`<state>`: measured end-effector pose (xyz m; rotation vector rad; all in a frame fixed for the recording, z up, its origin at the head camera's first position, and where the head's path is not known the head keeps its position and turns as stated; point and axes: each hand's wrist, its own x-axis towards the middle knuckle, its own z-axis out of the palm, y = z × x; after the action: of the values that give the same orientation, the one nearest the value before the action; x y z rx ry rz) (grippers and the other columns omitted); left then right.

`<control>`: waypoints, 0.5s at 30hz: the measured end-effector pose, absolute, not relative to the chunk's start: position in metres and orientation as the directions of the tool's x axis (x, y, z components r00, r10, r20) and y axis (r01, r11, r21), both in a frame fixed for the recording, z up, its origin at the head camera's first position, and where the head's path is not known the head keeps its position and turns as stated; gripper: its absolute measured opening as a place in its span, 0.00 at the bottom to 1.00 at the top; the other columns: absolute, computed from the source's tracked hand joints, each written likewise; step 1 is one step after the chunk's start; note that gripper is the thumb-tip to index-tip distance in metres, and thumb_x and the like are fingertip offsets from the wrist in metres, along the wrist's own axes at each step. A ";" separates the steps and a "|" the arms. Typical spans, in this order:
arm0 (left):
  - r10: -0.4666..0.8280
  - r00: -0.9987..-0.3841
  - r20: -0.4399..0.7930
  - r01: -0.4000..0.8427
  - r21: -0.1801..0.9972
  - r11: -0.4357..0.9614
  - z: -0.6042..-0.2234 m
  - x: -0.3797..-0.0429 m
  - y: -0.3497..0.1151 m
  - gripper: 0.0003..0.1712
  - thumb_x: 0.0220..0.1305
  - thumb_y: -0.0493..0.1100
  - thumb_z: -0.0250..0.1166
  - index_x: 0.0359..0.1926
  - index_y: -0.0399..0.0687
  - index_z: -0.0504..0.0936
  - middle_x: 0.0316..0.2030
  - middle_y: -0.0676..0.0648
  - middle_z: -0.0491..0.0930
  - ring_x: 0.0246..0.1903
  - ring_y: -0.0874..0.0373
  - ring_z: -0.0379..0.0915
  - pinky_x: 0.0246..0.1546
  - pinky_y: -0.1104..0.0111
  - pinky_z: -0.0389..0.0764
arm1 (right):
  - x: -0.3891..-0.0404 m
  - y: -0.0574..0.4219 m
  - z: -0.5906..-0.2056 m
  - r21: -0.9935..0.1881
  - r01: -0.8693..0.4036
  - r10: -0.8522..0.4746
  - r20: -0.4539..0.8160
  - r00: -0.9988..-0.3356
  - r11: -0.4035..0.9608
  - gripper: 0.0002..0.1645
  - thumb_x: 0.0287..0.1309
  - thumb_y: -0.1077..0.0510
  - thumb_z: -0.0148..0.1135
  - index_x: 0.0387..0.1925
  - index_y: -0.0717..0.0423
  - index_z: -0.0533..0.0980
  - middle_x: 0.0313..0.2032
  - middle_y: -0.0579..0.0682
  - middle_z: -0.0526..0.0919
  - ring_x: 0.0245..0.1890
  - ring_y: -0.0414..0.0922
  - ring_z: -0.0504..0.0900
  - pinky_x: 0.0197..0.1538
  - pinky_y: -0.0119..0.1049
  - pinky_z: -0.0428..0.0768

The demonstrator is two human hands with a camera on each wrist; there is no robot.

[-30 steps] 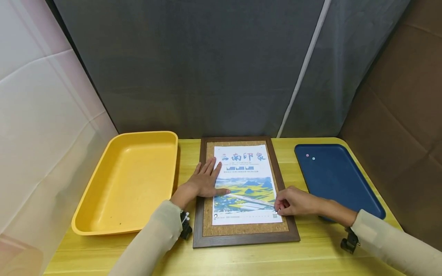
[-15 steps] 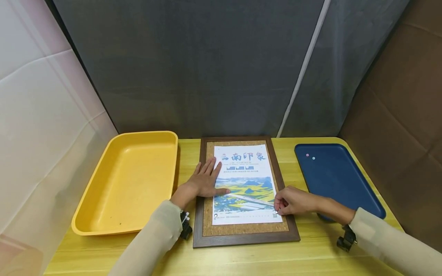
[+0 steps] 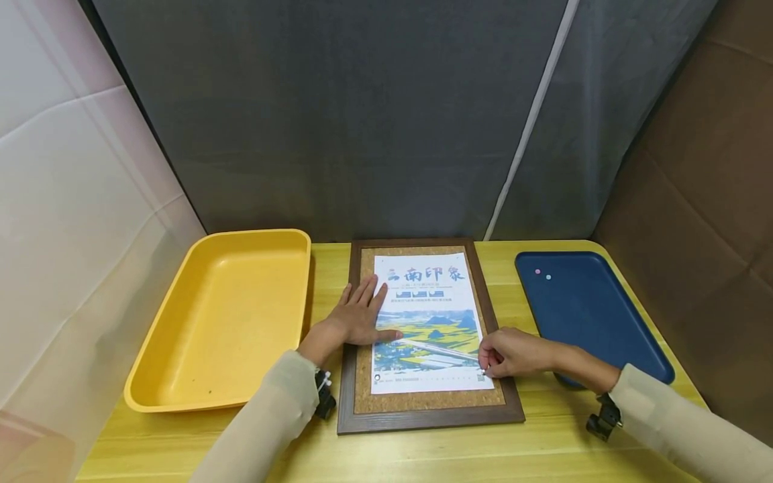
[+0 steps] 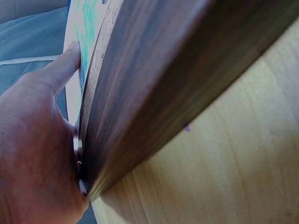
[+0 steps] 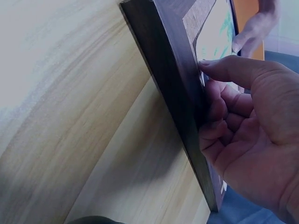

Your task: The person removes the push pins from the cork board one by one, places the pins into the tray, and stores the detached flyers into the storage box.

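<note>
A printed poster (image 3: 423, 386) with blue lettering and a yellow-and-blue landscape lies on a cork board (image 3: 429, 402) in a dark wooden frame (image 3: 431, 422). My left hand (image 3: 357, 320) rests flat across the poster's left edge, fingers spread and thumb reaching over the picture. At the lower right corner, my right hand (image 3: 510, 352) pinches a small white pushpin (image 3: 484, 373) against the paper, its other fingers curled. A whitish pushpin (image 3: 377, 378) sits in the lower left corner. Seen from the right wrist, the thumb (image 5: 224, 69) is right at the paper's edge.
To the left stands a deep yellow tray (image 3: 217, 406). A blue tray (image 3: 598, 322) on the right holds a pink pushpin (image 3: 537, 272) and a pale one (image 3: 548, 277). Wood-grain table (image 3: 435, 459) lies in front; a dark grey wall (image 3: 338, 121) rises behind.
My right wrist and forearm have shifted slightly to the left, the fingertips staying at the poster's lower right corner. The left hand has kept its place.
</note>
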<state>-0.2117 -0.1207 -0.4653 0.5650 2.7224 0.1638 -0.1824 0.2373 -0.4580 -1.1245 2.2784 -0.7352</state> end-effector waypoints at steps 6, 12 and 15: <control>0.403 -0.860 -0.314 0.362 0.182 0.914 -0.467 -0.212 -0.121 0.66 0.67 0.81 0.53 0.87 0.47 0.37 0.85 0.40 0.27 0.84 0.43 0.22 0.81 0.42 0.30 | -0.182 0.237 -0.458 -0.647 -0.561 -0.821 -0.188 -0.539 0.516 0.07 0.63 0.63 0.71 0.32 0.49 0.82 0.24 0.34 0.77 0.23 0.28 0.71 0.30 0.27 0.74; 0.405 -0.858 -0.315 0.362 0.188 0.913 -0.468 -0.213 -0.122 0.66 0.67 0.80 0.54 0.87 0.47 0.37 0.85 0.40 0.27 0.84 0.43 0.22 0.81 0.42 0.30 | -0.183 0.237 -0.459 -0.651 -0.560 -0.824 -0.186 -0.535 0.512 0.08 0.63 0.64 0.70 0.31 0.48 0.82 0.24 0.34 0.77 0.23 0.28 0.71 0.29 0.27 0.73; 0.397 -0.855 -0.335 0.353 0.185 0.917 -0.469 -0.215 -0.122 0.67 0.67 0.81 0.53 0.86 0.48 0.34 0.85 0.41 0.24 0.84 0.44 0.20 0.81 0.43 0.27 | -0.183 0.238 -0.460 -0.664 -0.554 -0.827 -0.183 -0.531 0.502 0.08 0.63 0.64 0.70 0.31 0.49 0.82 0.24 0.34 0.76 0.23 0.29 0.70 0.29 0.27 0.72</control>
<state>-0.2145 -0.1218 -0.4693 0.5497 2.7071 0.1644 -0.1831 0.2378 -0.4597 -1.1331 2.2637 -0.7510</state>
